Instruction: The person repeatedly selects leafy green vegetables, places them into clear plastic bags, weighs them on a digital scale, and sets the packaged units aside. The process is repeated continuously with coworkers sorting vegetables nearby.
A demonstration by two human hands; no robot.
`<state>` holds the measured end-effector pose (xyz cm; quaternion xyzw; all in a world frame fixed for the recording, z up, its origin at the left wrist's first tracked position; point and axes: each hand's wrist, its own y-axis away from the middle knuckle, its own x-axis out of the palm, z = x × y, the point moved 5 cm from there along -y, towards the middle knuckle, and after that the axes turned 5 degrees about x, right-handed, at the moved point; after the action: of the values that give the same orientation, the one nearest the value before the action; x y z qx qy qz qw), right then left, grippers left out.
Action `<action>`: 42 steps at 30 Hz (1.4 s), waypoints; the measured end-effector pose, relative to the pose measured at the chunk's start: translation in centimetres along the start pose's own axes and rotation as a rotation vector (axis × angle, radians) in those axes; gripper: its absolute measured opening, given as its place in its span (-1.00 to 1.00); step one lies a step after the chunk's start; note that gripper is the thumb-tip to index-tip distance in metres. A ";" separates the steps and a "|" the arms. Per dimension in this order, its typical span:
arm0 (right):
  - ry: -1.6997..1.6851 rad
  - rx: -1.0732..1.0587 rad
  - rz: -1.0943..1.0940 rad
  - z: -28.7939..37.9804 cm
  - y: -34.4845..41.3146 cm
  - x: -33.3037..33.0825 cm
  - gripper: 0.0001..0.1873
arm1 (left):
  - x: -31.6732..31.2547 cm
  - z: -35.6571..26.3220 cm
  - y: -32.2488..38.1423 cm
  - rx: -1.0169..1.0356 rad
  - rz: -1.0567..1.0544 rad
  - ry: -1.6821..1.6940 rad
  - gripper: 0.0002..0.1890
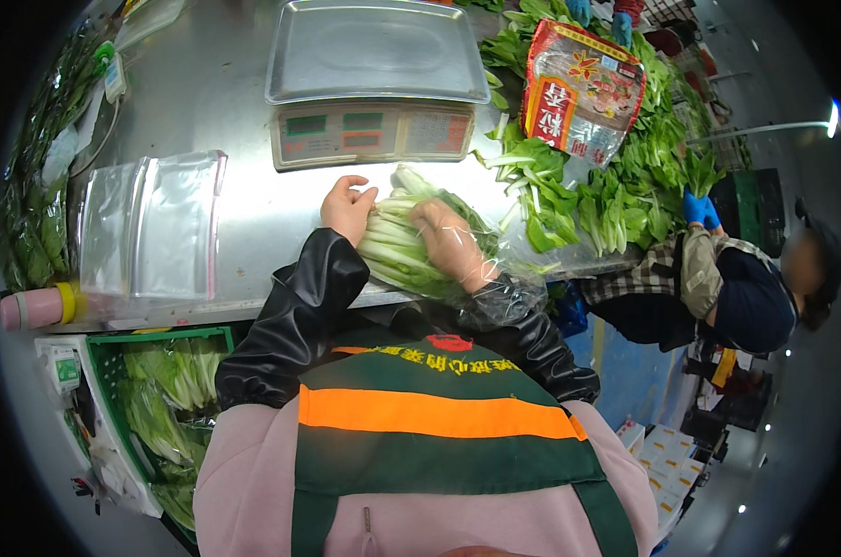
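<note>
A bunch of leafy greens with pale stalks (pixel 399 240) lies at the table's near edge, in front of my chest. My right hand (pixel 448 240) is curled over its top, with a clear plastic bag (pixel 518 296) around the hand and wrist. The bag also seems to cover the leafy side of the bunch. Against the left side of the stalks is my left hand (pixel 347 209), thumb and forefinger curved apart with nothing seen between them. Its other fingers are mostly hidden. Just beyond the greens stands a weighing scale (pixel 375 136) with a metal pan (pixel 378 52).
Flat clear bags (pixel 176 226) lie at left, near a pink bottle (pixel 34 308). Loose greens (pixel 615 209) and a printed plastic sack (pixel 580 90) cover the right side. A green crate (pixel 107 376) of bagged greens stands below left. A blue-gloved co-worker (pixel 734 278) holds greens at right.
</note>
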<state>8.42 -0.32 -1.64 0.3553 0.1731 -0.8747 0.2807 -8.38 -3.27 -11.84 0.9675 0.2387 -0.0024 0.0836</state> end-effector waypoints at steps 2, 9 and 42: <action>0.012 0.021 0.005 -0.2 0.1 0.2 -0.84 | 0.1 -0.1 0.0 -0.023 0.024 0.039 -0.72; 0.247 -0.100 -0.039 0.2 -0.6 1.1 -0.84 | 0.6 -0.7 0.2 -0.057 0.180 -0.032 -0.67; 0.041 0.324 -0.174 -2.5 20.4 -12.4 -0.90 | -1.0 2.5 -0.7 0.092 0.009 0.071 -0.72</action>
<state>29.55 -10.42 3.40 0.3974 0.0658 -0.9046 0.1392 -9.54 -3.55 -14.35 0.9709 0.2366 0.0212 0.0303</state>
